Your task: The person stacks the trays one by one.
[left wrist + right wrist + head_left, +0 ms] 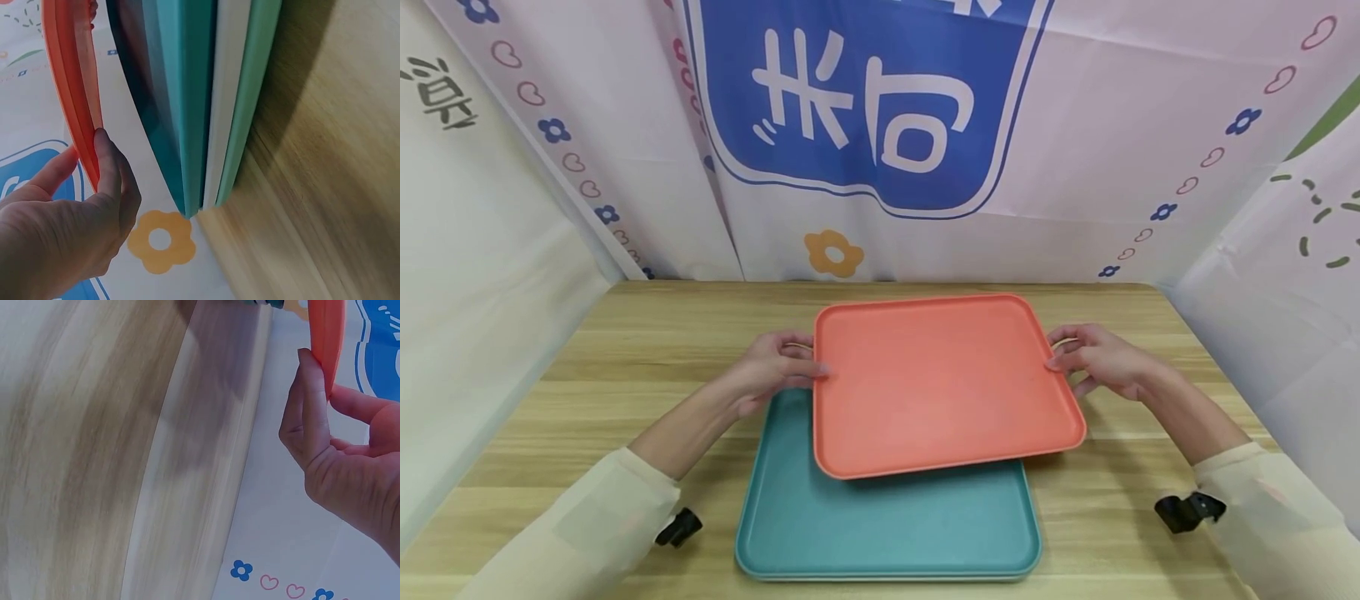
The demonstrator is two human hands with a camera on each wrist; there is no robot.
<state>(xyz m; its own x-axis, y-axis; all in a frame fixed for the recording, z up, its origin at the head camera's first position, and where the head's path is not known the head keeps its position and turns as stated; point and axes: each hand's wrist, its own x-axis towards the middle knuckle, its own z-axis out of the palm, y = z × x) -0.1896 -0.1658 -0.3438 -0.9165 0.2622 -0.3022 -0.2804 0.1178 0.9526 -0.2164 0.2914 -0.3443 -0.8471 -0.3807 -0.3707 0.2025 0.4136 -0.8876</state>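
Note:
A coral-red tray point(940, 383) is held up in the air by its two short sides, tilted a little. My left hand point(778, 367) pinches its left rim, thumb on top and fingers beneath. On the opposite rim, my right hand point(1093, 360) pinches it the same way. Below lies a teal tray point(887, 525), partly covered in the head view by the coral one. The left wrist view shows a gap between the coral tray point(72, 87) and the stack, where a white tray point(226, 106) and a light green tray point(256, 94) lie under the teal one.
The stack rests on a wood-grain table point(587, 400). A printed cloth point(1075, 167) with a blue sign hangs behind it, and cloth walls stand at both sides. Black clips point(1189, 512) are by both sleeves.

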